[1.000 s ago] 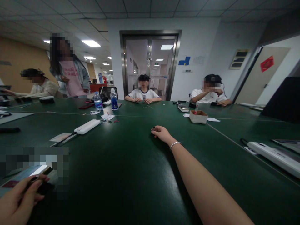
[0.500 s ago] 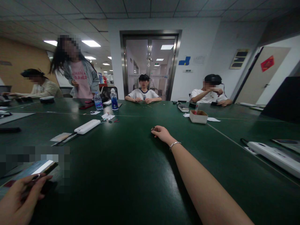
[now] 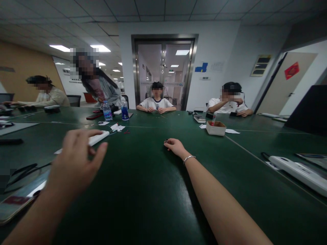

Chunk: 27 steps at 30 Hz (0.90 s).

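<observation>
My right hand (image 3: pixel 174 147) rests on the green tabletop (image 3: pixel 133 183) near the middle, its fingertips pinched on a small dark metallic piece (image 3: pixel 166 141). Fingers cover most of that piece, so its kind is unclear. A silver bracelet (image 3: pixel 189 159) circles the right wrist. My left hand (image 3: pixel 76 160) is raised over the table on the left, slightly blurred, thumb and fingers apart, with nothing visible in it. Below it, partly behind the left forearm, lies a phone (image 3: pixel 15 204) with a bright reflection. A small dark round thing (image 3: pixel 37 193) shows at the phone's edge beside the forearm.
A white power strip (image 3: pixel 100 136) is partly behind my left hand; another power strip (image 3: pixel 296 170) lies at right. Farther off are two bottles (image 3: pixel 107 111), paper scraps (image 3: pixel 117 127) and a small box (image 3: pixel 216 129). Several people sit or stand around the table.
My left hand has let go of a small dark thing by the phone and moved up and right, its fingers parting. My right hand has barely moved. The standing person leans lower.
</observation>
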Motion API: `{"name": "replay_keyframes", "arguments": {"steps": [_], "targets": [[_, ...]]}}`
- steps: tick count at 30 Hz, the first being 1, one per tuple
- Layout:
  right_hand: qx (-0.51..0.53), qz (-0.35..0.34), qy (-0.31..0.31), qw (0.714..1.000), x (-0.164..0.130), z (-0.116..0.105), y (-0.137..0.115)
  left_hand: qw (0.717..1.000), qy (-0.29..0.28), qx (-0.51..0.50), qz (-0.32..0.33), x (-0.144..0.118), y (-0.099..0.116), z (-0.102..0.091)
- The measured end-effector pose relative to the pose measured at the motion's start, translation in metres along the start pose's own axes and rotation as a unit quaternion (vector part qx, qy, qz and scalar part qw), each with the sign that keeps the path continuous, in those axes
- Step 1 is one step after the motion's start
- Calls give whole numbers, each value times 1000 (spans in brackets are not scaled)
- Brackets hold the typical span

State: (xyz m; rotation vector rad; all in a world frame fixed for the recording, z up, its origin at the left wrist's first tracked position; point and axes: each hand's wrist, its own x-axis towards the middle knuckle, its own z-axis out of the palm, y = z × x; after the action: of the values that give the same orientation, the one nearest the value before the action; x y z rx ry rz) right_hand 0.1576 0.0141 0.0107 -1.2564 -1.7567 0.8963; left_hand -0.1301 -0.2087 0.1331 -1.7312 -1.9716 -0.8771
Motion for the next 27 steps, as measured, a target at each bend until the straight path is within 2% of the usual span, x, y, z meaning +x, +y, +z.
{"name": "replay_keyframes", "arguments": {"steps": [2,3,5,9,12,16,21,27], "targets": [[-2,2,-4,1000,0,0,0,992,-50,-37,107,26,42,19],[-1,3,-7,1000,0,0,0,982,-82,-53,161,36,60,35],[-2,3,-6,1000,0,1,1,962,-140,-90,218,51,87,74],[-31,-4,12,999,1,2,2,932,-228,-151,237,65,122,156],[-58,7,27,998,3,1,4,927,-215,-173,255,64,141,196],[-85,-6,60,995,6,0,6,930,-157,-190,274,54,150,215],[-88,-20,63,994,2,5,1,923,-152,-233,265,53,138,220],[-52,-45,75,995,-7,9,-11,913,-140,-343,170,58,128,232]]}}
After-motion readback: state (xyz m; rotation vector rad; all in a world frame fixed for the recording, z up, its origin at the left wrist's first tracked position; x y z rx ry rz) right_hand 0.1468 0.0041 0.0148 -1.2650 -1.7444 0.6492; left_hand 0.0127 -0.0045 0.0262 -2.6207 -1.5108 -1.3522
